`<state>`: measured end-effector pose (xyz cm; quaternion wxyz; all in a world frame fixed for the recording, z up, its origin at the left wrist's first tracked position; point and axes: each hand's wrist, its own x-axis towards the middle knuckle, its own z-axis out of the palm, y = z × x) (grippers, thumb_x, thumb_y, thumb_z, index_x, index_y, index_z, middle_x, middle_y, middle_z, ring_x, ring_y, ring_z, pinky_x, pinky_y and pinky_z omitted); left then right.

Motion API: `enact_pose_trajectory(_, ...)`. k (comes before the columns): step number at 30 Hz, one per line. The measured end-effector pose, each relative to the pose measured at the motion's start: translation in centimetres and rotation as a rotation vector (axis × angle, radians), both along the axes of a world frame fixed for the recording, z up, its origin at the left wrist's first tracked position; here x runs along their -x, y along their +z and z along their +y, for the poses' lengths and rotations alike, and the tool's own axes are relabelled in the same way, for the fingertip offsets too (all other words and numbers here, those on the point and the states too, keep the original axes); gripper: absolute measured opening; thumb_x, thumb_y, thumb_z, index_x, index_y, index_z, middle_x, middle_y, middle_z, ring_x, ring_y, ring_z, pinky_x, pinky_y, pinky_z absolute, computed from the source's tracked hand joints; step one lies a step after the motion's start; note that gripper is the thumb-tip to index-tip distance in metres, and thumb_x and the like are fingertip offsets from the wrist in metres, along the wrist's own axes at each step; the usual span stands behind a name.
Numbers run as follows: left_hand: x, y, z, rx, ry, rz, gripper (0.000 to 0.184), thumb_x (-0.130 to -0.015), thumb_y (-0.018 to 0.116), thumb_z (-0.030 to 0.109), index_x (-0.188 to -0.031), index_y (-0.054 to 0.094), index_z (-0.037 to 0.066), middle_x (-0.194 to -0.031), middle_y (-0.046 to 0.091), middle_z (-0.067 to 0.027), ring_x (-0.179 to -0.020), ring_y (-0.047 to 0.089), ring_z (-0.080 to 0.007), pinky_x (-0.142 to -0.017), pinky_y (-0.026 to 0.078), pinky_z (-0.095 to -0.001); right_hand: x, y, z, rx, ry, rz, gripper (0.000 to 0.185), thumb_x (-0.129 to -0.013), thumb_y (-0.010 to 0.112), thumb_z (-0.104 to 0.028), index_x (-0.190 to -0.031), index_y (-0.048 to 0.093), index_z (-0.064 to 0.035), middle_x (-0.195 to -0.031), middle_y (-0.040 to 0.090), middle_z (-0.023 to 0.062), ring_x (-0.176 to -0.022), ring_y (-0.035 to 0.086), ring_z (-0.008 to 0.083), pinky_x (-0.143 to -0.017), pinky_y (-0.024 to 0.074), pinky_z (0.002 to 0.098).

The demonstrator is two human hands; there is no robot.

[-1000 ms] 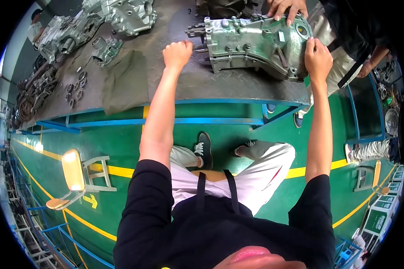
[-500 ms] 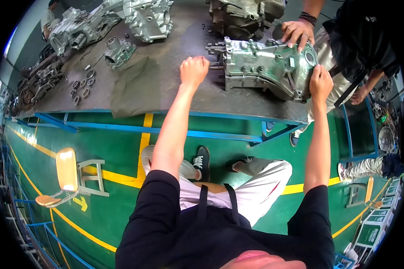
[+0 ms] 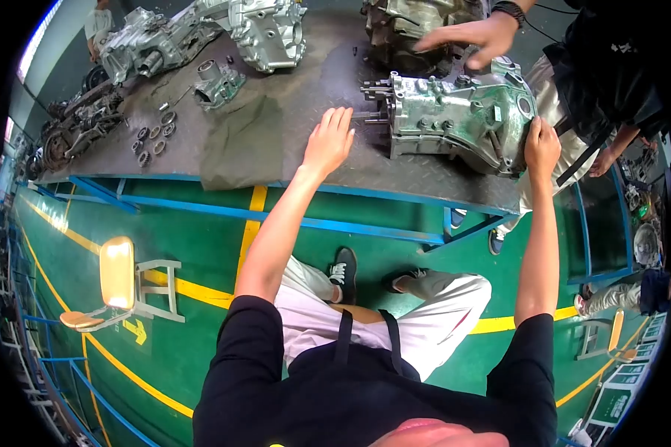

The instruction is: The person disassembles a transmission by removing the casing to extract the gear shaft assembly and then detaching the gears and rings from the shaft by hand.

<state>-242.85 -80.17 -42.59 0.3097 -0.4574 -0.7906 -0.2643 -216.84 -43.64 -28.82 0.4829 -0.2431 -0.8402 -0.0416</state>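
Observation:
A silver-grey gearbox (image 3: pixel 441 123) with greenish patches lies on the metal workbench (image 3: pixel 306 97), its thin shaft (image 3: pixel 370 117) sticking out to the left. My left hand (image 3: pixel 329 140) is by the tip of that shaft, palm down, with fingers stretched out; whether it touches the shaft I cannot tell. At the wide right end of the gearbox, my right hand (image 3: pixel 542 149) has its fingers closed on the housing's rim. A co-worker's hand (image 3: pixel 479 39) hovers above the gearbox with fingers apart.
Left on the bench are a dark cloth (image 3: pixel 242 141), several bearing rings (image 3: pixel 155 132), a small casting (image 3: pixel 218 83) and larger housings (image 3: pixel 267 33). A dirty gearbox (image 3: pixel 417 33) stands behind. Blue framing (image 3: pixel 313 221) runs below the bench edge. A chair (image 3: pixel 118 272) is at lower left.
My left hand has gone from a fist at the shaft to straightened fingers. The co-worker's hand has lifted off the gearbox. My right hand stays at the rim; the whole view has shifted slightly.

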Motion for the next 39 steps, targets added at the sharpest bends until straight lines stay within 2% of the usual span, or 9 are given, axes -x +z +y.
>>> enact_pose_trajectory(4, -0.1, 0.7, -2.6, 0.113, -0.023, -0.034, 0.048, -0.095, 0.055, 0.012, -0.142, 0.048, 0.004, -0.145, 0.051, -0.0166, -0.139, 0.043, -0.0324, -0.106, 0.045, -0.0423, 0.1, -0.3, 0.3, 0.0, -0.001, -0.017, 0.038, -0.102, 0.044, -0.034, -0.087, 0.062, -0.0036, -0.085, 0.064, 0.0238, -0.085, 0.061, 0.044, -0.074, 0.0459, 0.0545)
enact_pose_trajectory(7, 0.4, 1.3, -4.1, -0.063, -0.183, -0.622, 0.05, -0.098, 0.047, 0.015, -0.145, 0.044, 0.001, -0.152, 0.044, -0.0183, -0.145, 0.037, -0.0308, -0.113, 0.039, -0.0424, 0.2, -0.7, 0.8, -0.026, -0.004, -0.004, 0.038, -0.103, 0.043, -0.032, -0.091, 0.064, -0.003, -0.089, 0.066, 0.0219, -0.088, 0.061, 0.0431, -0.077, 0.0465, 0.053)
enact_pose_trajectory(9, 0.6, 2.2, -4.8, -0.89, -0.82, -1.602, 0.053, -0.103, 0.036, 0.025, -0.147, 0.04, -0.004, -0.155, 0.039, -0.0198, -0.147, 0.033, -0.03, -0.119, 0.032, -0.0442, 0.3, -0.8, 1.0, -0.01, -0.005, -0.02, 0.038, -0.103, 0.043, -0.031, -0.098, 0.067, -0.0032, -0.094, 0.067, 0.021, -0.091, 0.061, 0.0425, -0.08, 0.047, 0.0511)
enact_pose_trajectory(16, 0.5, 4.2, -8.9, -1.205, -1.04, -1.809, 0.061, -0.104, 0.028, 0.035, -0.147, 0.037, -0.007, -0.155, 0.038, -0.0212, -0.147, 0.033, -0.0324, -0.12, 0.027, -0.0508, 0.3, -1.2, 1.8, -0.02, 0.024, -0.01, 0.039, -0.104, 0.042, -0.032, -0.101, 0.067, -0.0022, -0.096, 0.067, 0.0214, -0.093, 0.061, 0.0413, -0.081, 0.0473, 0.0498)
enact_pose_trajectory(21, 1.5, 4.5, -12.8, -1.263, -1.041, -1.748, 0.06, -0.104, 0.029, 0.036, -0.148, 0.037, -0.005, -0.155, 0.039, -0.0207, -0.146, 0.034, -0.0322, -0.12, 0.029, -0.0504, 0.4, -1.1, 1.7, -0.008, 0.047, -0.004, 0.041, -0.105, 0.039, -0.034, -0.097, 0.063, -0.0016, -0.097, 0.065, 0.0218, -0.095, 0.06, 0.042, -0.081, 0.0459, 0.049)
enact_pose_trajectory(23, 2.6, 3.9, -14.9, -1.044, -0.745, -1.612, 0.059, -0.105, 0.031, 0.035, -0.148, 0.038, -0.005, -0.153, 0.041, -0.0209, -0.145, 0.037, -0.0313, -0.119, 0.032, -0.0478, 0.4, -1.0, 1.6, 0.008, 0.037, -0.008, 0.043, -0.106, 0.039, -0.035, -0.097, 0.063, -0.0015, -0.097, 0.065, 0.0216, -0.095, 0.06, 0.0421, -0.081, 0.046, 0.049)
enact_pose_trajectory(26, 4.6, 1.9, -19.4, -0.251, 0.01, -0.863, 0.053, -0.103, 0.044, 0.033, -0.145, 0.045, 0.001, -0.151, 0.046, -0.0184, -0.142, 0.04, -0.0325, -0.115, 0.035, -0.0433, 0.3, -1.1, 2.3, 0.057, 0.026, -0.024, 0.044, -0.106, 0.039, -0.037, -0.102, 0.065, -0.0015, -0.1, 0.066, 0.0224, -0.096, 0.06, 0.0425, -0.082, 0.0468, 0.0482)
enact_pose_trajectory(29, 4.2, -0.2, -22.2, 0.045, 0.38, -0.353, 0.053, -0.1, 0.051, 0.035, -0.142, 0.05, 0.004, -0.154, 0.041, -0.0193, -0.144, 0.036, -0.0355, -0.116, 0.03, -0.0477, 0.4, -1.5, 3.4, 0.073, 0.01, -0.023, 0.047, -0.105, 0.04, -0.038, -0.112, 0.067, -0.0005, -0.107, 0.067, 0.0243, -0.1, 0.061, 0.0433, -0.087, 0.048, 0.0471)
enact_pose_trajectory(39, 2.4, -4.8, -23.7, 0.41, 0.498, -0.275, 0.062, -0.104, 0.041, 0.046, -0.152, 0.038, 0.008, -0.162, 0.027, -0.0163, -0.151, 0.02, -0.0345, -0.121, 0.016, -0.0548, 0.0, -1.6, 3.9, 0.105, -0.013, -0.079, 0.045, -0.105, 0.043, -0.037, -0.118, 0.066, -0.0005, -0.113, 0.067, 0.024, -0.105, 0.062, 0.0419, -0.091, 0.0477, 0.0448)
